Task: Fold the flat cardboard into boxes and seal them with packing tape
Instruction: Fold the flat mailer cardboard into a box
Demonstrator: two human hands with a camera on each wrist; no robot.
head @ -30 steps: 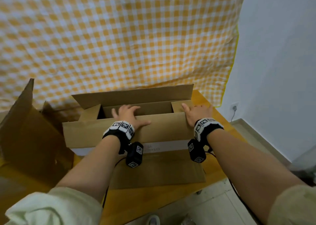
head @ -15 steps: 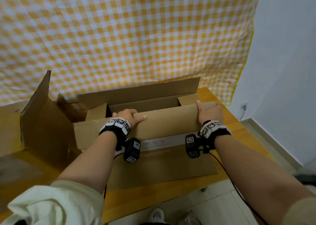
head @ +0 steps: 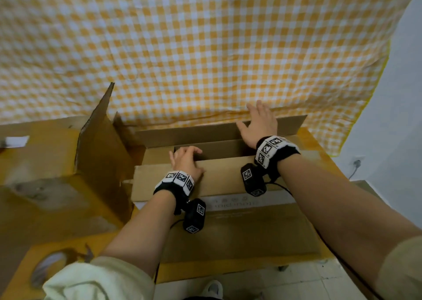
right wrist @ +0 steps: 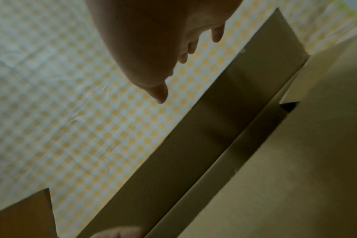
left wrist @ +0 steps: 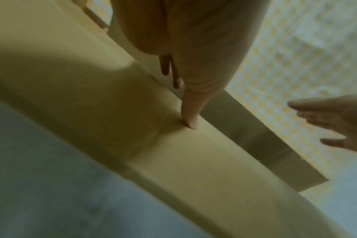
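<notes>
An open cardboard box (head: 239, 226) stands on the table in the head view. Its near long flap (head: 228, 178) is folded down over the opening. My left hand (head: 186, 160) grips that flap's free edge: the thumb (left wrist: 190, 116) presses on top and the fingers curl over the edge into the box. My right hand (head: 259, 124) hovers with fingers straight and spread just above the upright far flap (head: 194, 133); whether it touches the flap I cannot tell. The right wrist view shows the right hand (right wrist: 163, 56) in front of the cloth, above the far flap (right wrist: 214, 120).
A second open cardboard box (head: 57, 185) with a raised flap (head: 98, 135) stands to the left. A pale roll, perhaps tape (head: 48, 270), lies at the lower left. A yellow gingham cloth (head: 205, 48) hangs behind. The table edge (head: 205, 270) is near me.
My right hand has left the right end of the near flap and risen toward the far flap. My left hand stays on the near flap.
</notes>
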